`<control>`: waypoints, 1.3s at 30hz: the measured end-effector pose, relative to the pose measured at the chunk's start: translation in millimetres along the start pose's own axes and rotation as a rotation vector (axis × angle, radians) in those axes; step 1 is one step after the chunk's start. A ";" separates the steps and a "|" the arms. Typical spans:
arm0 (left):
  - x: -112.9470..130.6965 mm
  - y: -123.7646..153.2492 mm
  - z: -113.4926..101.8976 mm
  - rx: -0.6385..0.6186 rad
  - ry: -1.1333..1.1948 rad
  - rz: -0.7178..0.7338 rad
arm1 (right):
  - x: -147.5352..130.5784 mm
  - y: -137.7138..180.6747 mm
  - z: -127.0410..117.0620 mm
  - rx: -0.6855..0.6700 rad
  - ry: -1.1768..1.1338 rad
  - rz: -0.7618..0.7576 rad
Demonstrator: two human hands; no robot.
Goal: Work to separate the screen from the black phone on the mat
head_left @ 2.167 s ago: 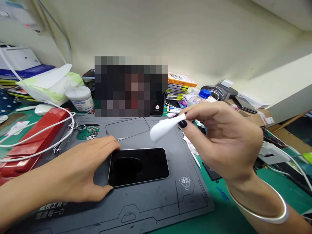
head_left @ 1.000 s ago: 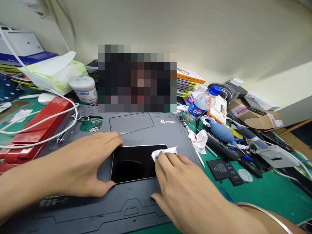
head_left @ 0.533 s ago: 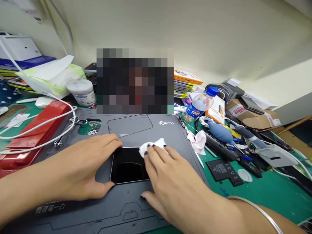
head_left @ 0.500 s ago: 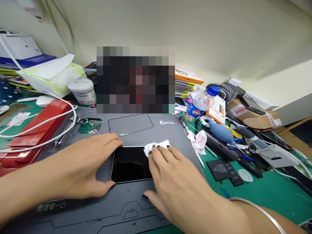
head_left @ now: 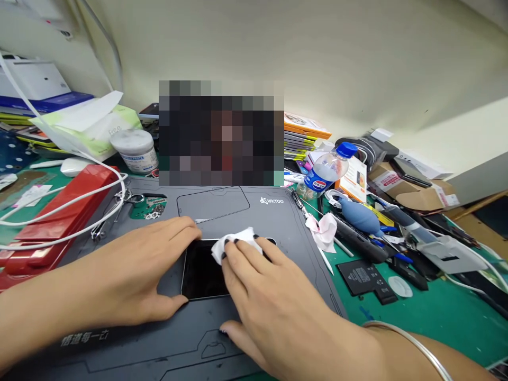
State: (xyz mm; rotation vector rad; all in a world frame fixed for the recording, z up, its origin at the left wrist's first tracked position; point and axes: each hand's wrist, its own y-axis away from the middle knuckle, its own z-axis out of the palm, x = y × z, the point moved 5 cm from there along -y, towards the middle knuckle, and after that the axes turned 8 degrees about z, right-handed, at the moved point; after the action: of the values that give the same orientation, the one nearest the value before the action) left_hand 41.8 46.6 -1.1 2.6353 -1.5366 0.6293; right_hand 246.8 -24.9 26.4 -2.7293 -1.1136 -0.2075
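A black phone [head_left: 200, 272] lies screen-up on a grey work mat [head_left: 254, 217]. My left hand [head_left: 130, 272] clasps its left end, fingers along the far edge and thumb at the near corner. My right hand [head_left: 270, 288] lies flat over the phone's right half, its fingertips pressing a small white wipe [head_left: 230, 242] onto the glass. The phone's right part is hidden under that hand.
A red case [head_left: 59, 217] with white cables lies left, with tweezers [head_left: 105, 219] and a white jar [head_left: 135, 151] behind. Right of the mat are a crumpled tissue [head_left: 323, 227], a blue blower [head_left: 359, 214], a bottle [head_left: 327, 172], a black battery [head_left: 363, 275] and tools.
My right hand came down with the wipe onto the phone, then slid it across the screen from the right end toward the left. My left hand stayed put.
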 end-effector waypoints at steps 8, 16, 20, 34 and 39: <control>0.6 -1.3 -1.2 0.010 -0.030 0.036 | 3.6 -11.0 -2.9 0.028 -0.023 -0.039; 4.2 -1.8 -2.4 0.031 -0.041 0.050 | 8.5 -9.4 -4.5 0.074 0.073 0.044; 5.5 -2.7 -3.8 0.029 -0.043 0.052 | 10.9 -16.4 -1.1 0.092 -0.061 0.043; 3.2 -1.6 -1.2 0.009 -0.025 0.046 | 18.1 -5.6 -18.5 0.061 0.060 0.085; -0.5 -1.8 0.8 -0.003 -0.007 0.024 | 5.5 3.0 -12.9 -0.010 -0.036 -0.013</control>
State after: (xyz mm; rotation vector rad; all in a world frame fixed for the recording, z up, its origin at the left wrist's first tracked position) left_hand 43.4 47.8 -1.7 2.6238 -1.5728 0.6196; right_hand 252.0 -26.2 39.7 -2.7454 -1.1432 -0.1675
